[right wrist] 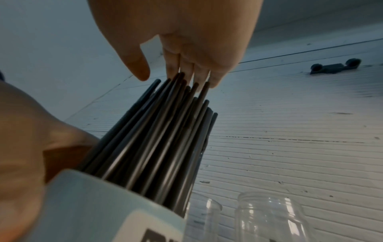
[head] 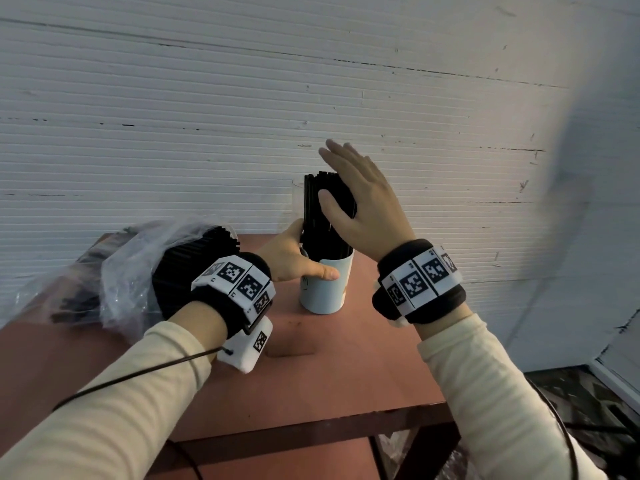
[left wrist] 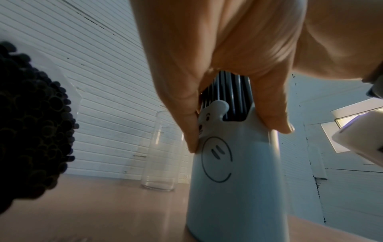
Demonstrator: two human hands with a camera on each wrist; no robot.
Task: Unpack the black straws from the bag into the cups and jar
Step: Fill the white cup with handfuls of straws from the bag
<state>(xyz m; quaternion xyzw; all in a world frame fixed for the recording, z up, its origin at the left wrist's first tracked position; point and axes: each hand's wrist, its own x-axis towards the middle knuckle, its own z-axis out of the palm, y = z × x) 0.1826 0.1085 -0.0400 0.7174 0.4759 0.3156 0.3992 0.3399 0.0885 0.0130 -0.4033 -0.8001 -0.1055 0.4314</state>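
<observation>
**Straws stand in the cup, fingers flat on top**

Head view: our left hand (head: 291,258) curls around the cup (head: 323,289); our right hand (head: 360,202), fingers straight, touches the straws (head: 318,216). More wait in the bag (head: 138,268).

Left wrist view: the glass cup (left wrist: 160,155) stands near.

Right wrist view: a hard push could tip the cup against the jar (right wrist: 271,217).

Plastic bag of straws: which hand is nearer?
Left. The left hand grips the blue cup just right of the bag; the right hand is farther right, open against the straws in the cup.
</observation>
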